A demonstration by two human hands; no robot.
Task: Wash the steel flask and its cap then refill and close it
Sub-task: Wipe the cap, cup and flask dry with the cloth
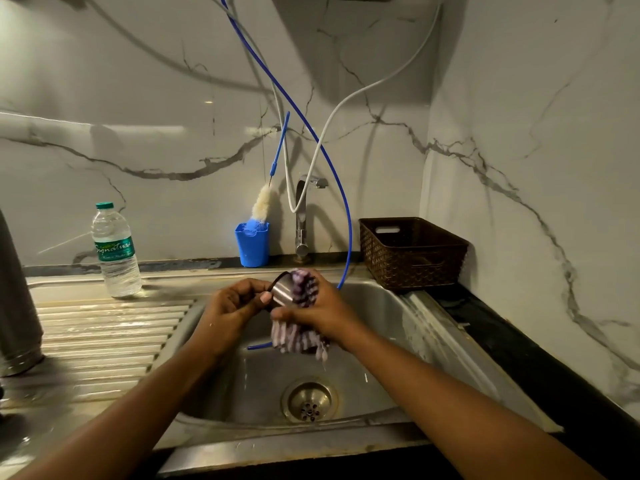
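Head view | step, as I judge it: washing the cap | your left hand grasps the steel cap over the sink | your right hand clutches a purple scrub cloth against it | steel flask stands on the counter, far left | next: rinse the cap.

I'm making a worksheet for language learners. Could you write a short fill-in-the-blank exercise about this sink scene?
The left hand holds the steel ____ over the sink.
The right hand rubs it with a ____-and-white striped scrubber.
The bottle brush stands in a ____ cup.
The brown basket sits ____ of the tap.
Missing: cap; purple; blue; right.
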